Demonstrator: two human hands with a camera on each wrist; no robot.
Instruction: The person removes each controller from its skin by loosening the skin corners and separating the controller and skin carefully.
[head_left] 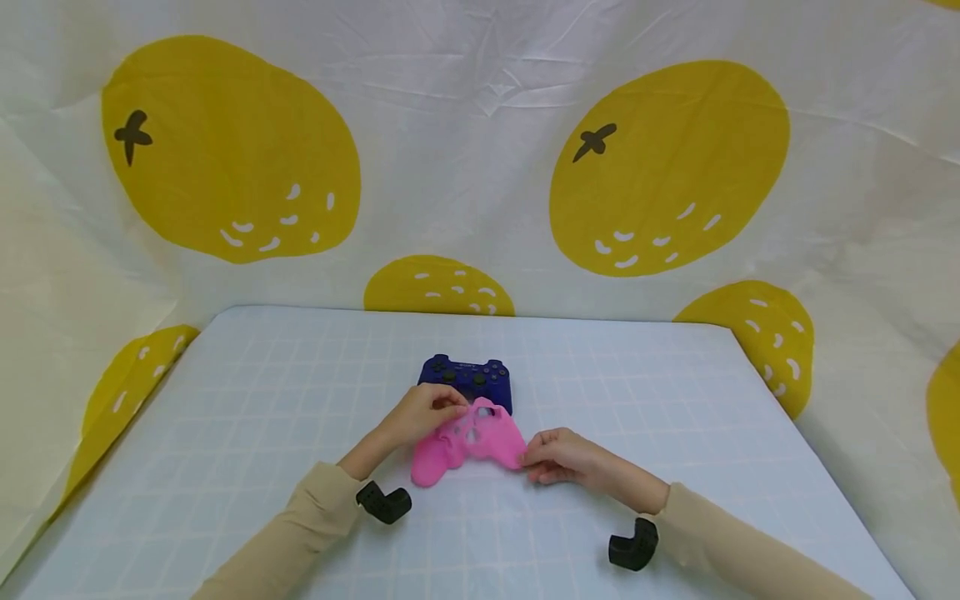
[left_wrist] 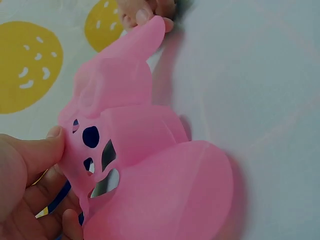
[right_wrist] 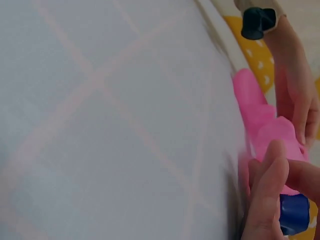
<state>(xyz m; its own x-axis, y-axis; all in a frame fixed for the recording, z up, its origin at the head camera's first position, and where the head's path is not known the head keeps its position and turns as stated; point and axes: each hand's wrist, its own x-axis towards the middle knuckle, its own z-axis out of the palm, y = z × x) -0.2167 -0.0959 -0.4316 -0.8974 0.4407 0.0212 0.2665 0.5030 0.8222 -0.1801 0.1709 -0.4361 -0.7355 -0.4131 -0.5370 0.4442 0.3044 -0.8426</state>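
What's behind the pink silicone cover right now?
A dark blue game controller lies on the table just behind the pink silicone cover, which both hands hold. The cover and left hand hide the controller's near edge and handles.

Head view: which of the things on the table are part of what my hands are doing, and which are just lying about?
In hand:
pink silicone controller cover, gripped by left hand at its top edge and pinched by right hand at its right grip
blue game controller, just behind the cover

Lying about:
gridded table mat
lemon-print backdrop cloth
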